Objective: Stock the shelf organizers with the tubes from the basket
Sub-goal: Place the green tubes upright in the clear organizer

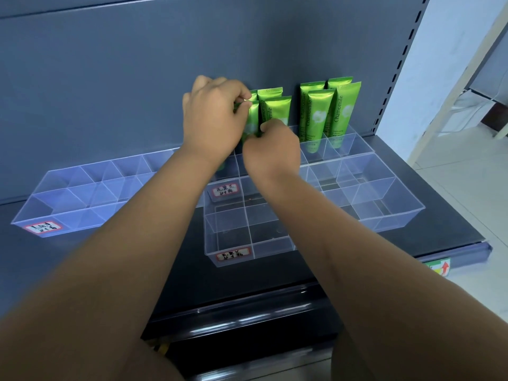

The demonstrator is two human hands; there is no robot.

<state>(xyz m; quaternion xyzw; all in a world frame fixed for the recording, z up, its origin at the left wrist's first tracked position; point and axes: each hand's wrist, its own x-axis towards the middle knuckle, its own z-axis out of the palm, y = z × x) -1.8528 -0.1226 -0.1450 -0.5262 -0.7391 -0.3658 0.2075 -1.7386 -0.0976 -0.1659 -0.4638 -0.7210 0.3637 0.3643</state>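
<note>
Fingers (243, 105): L hand (214, 116) + R hand (272, 152) both pinch tube (253, 121) | glossy green, upright, top crimped flat

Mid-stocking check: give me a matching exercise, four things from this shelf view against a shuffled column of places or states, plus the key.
Things
1. left hand
2. right hand
3. left organizer
4. tubes on the right

States
A. shows no tubes inside
B. stand upright in the back row, untouched
C. grips the top of a green tube
D. pinches the green tube lower down

Pairs: 1-C, 2-D, 3-A, 4-B
</note>
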